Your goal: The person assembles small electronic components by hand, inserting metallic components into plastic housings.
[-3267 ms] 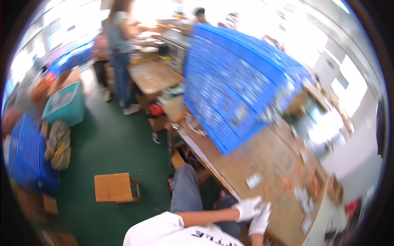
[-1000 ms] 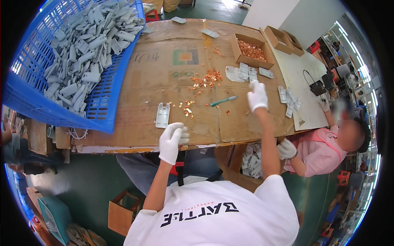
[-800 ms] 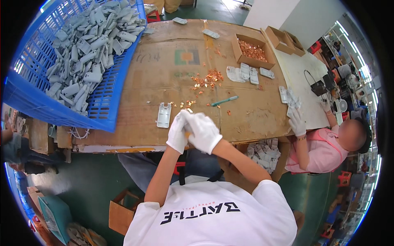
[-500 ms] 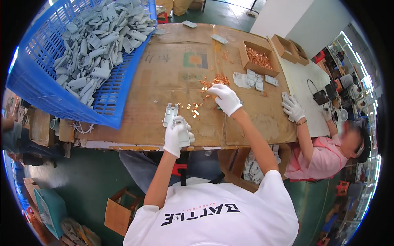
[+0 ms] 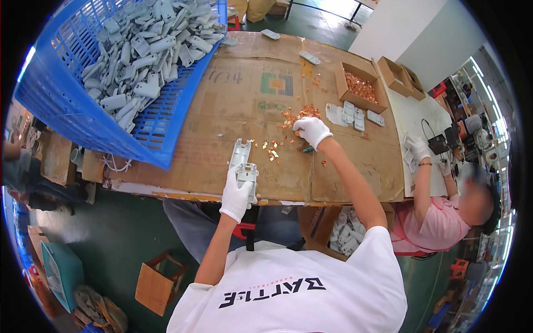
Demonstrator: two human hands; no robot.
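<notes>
My left hand, in a white glove, grips a light-grey plastic casing at the near edge of the cardboard-covered table. A second grey casing lies just beyond it, close to the fingertips. At the near side of a pile of small copper-coloured metal pieces is my white-gloved right hand. Its fingers are bent together, and whatever is between them is too small to make out. Loose copper pieces are scattered between the two hands. A small green-ended object lies beside my right wrist.
A blue crate heaped with grey casings stands at the left. A cardboard box of copper pieces sits far right, near several casings. A co-worker's gloved hand holds a casing. Below the table is a carton of casings.
My right hand has curled its fingers in at the copper pile. The casing in my left hand has turned more face-up. The co-worker's hand has lifted a casing, and the whole view has shifted slightly.
</notes>
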